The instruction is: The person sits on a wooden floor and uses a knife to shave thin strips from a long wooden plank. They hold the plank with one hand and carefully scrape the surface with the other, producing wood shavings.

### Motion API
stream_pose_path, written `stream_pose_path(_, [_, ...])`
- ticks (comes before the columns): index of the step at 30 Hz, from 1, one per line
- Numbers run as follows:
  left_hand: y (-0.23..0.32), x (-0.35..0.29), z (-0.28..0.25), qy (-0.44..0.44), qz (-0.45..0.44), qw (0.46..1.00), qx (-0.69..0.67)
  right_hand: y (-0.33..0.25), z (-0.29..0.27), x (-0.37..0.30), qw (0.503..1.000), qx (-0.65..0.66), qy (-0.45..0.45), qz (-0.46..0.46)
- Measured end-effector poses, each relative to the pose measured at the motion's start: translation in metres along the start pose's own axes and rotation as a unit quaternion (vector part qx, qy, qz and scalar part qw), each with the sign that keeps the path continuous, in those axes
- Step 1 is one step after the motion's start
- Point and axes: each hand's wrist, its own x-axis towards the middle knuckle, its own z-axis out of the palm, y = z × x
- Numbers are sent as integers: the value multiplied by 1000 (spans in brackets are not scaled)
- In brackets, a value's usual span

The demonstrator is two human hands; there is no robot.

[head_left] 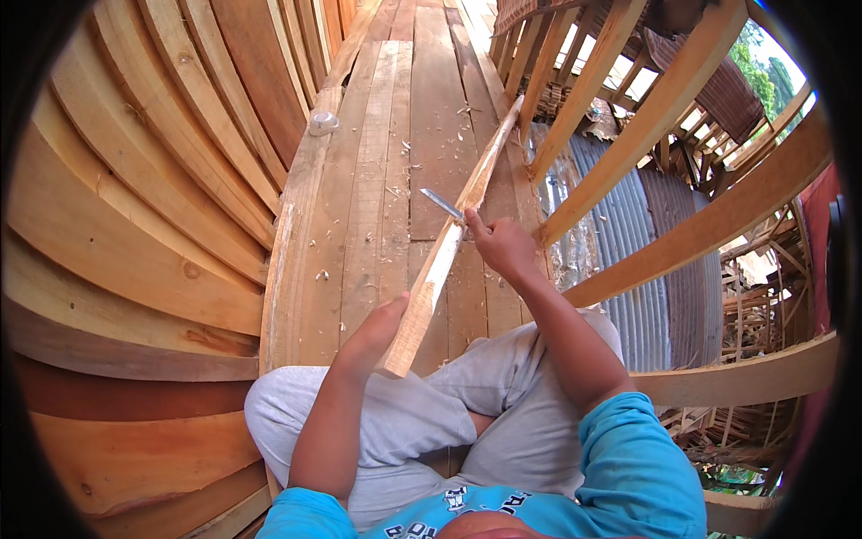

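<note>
A long pale wooden stick (437, 274) slants away from my lap, its far tip near the right-hand rail posts. Its squared near end rests by my left hand (379, 331), which is closed round that end from the left side. My right hand (505, 245) is closed on a knife, whose handle is hidden by the fingers. The knife's blade (441, 202) lies across the stick about midway along and points up and left. Along its middle and far part the stick shows whiter, freshly cut wood.
Curled wood shavings (393, 190) lie scattered over the plank floor (359, 234). A small clear, round object (322, 123) sits by the left plank wall (171, 180). Slanted wooden railing posts (660, 121) stand on the right, with corrugated metal sheets (628, 242) beyond them. My crossed legs (395, 422) are below.
</note>
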Motion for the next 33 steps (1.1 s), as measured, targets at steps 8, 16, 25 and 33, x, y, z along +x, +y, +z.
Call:
stream_pose_path(8, [0, -2, -4, -7, -22, 1000, 5, -6, 2, 2, 983, 109, -119, 84])
stream_pose_path(16, [-8, 7, -10, 1, -31, 999, 16, 9, 1, 19, 834, 322, -416, 169])
stream_pose_path(25, [-13, 6, -12, 13, -18, 998, 57, 30, 10, 31, 747, 379, -523, 161])
stream_pose_path(33, [-8, 7, -19, 10, -1, 998, 69, 48, 35, 37, 495, 410, -755, 130])
